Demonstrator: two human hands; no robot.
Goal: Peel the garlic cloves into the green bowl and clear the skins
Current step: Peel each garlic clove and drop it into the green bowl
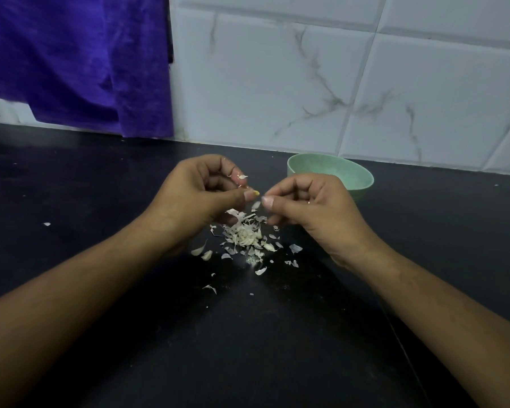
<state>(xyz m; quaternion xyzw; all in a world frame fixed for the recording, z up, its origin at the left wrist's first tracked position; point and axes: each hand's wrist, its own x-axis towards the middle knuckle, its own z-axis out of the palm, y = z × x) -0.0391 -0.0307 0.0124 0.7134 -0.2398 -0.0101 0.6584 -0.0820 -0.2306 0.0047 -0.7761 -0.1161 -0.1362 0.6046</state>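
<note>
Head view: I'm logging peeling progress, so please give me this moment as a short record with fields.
left hand: fingers curled, pinching a yellowish piece, likely a clove
right hand: thumb against forefinger beside it; held thing unclear
skins: loose pile on the black counter below both hands, flakes scattered around
green bowl: behind the right hand, contents not visible
background: purple cloth, tiled wall

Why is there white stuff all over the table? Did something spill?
Not a spill. Garlic skins lie scattered on the black counter beneath the left hand and right hand, and one stray flake sits far off to the left. They are loose peelings, not yet cleared.
</note>
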